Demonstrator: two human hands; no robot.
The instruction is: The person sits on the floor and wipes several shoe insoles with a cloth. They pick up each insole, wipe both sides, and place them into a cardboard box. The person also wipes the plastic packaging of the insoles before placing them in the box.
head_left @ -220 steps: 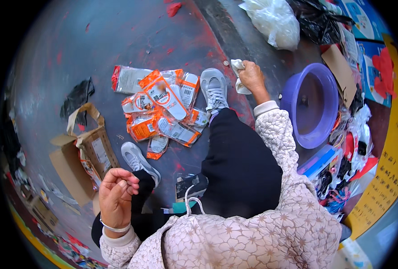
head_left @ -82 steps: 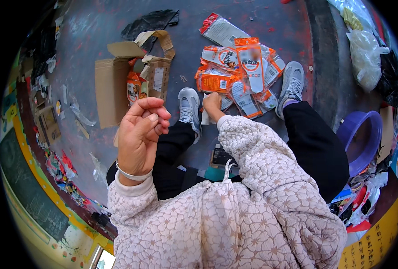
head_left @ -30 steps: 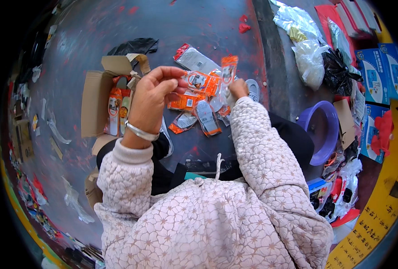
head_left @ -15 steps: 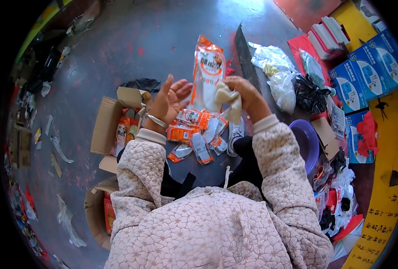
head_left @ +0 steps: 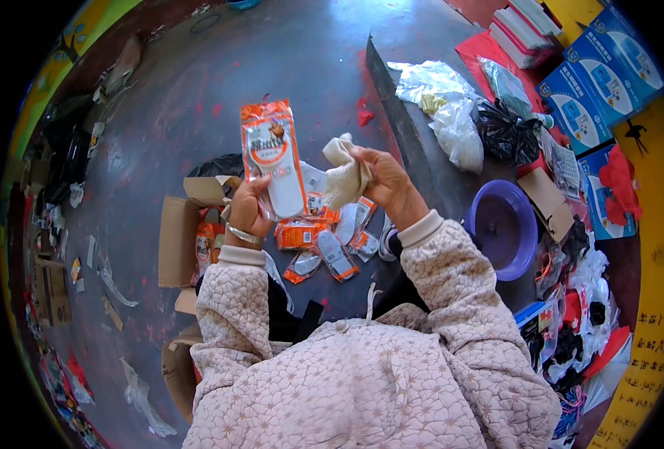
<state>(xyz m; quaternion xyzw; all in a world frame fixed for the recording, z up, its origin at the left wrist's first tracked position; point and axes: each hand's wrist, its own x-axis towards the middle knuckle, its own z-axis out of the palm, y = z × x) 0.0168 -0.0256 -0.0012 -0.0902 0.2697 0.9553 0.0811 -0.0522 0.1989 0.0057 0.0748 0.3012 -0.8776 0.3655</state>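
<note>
My left hand (head_left: 249,211) is closed on the lower edge of an orange-and-white plastic packet (head_left: 273,150), held upright with its printed face showing. In my right hand (head_left: 389,185) a crumpled beige cloth (head_left: 345,178) is pinched between thumb and fingers, a short way to the right of the packet. Below both hands, several similar packets (head_left: 335,253) lie in a loose heap on the floor between my feet. An open cardboard box (head_left: 176,241) stands left of the heap, with more orange packets (head_left: 205,238) inside.
A purple basin (head_left: 527,232) stands to the right. Beyond it are white plastic bags (head_left: 452,120), a black bag (head_left: 506,135) and blue boxes (head_left: 583,105). A long dark strip (head_left: 397,105) lies ahead. Another cardboard box (head_left: 178,367) sits near my left side. Scraps (head_left: 141,396) litter the floor at left.
The packet, earlier upright beside my right hand, is now in my left hand, further left. My left hand has gone from open to closed. The cloth stays in my right hand.
</note>
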